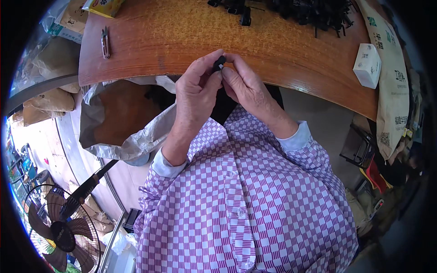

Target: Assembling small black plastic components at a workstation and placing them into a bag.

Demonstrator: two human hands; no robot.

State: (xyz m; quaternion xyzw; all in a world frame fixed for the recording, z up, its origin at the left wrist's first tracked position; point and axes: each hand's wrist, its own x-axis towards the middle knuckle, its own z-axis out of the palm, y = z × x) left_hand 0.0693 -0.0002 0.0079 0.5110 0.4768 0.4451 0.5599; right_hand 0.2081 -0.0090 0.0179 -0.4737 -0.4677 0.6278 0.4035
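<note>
1. A small black piece, plastic by its look (216,64), is in front of the person, at the near edge of the tabletop in view, between the fingertips of both hands; its height over the edge is hard to tell
2. Its long axis slants, the rounded dark end pointing away from the person and slightly to the right, the other end running back down toward the left thumb; fingers cover much of it, so its full shape cannot be told
3. The left hand (198,86) pinches it between thumb and curled fingers
4. The right hand (246,84) meets the left at the piece, thumb and fingers closed in around it; whether it grips as firmly cannot be told
5. Beyond the hands stretches the glossy brown wood-grain tabletop (182,38), with a tangled heap of black pieces (314,16) at the far right and a loose black piece (246,17) left of it
6. Metal snips with slim blades (105,43) lie far left, lengthwise away from the person, near a yellow packet (104,7)
7. On the right, a white box (367,66) stands beside a pale printed sack (389,86)
8. Below the table edge on the left, an open white woven sack (152,136) gapes near the left forearm
</note>
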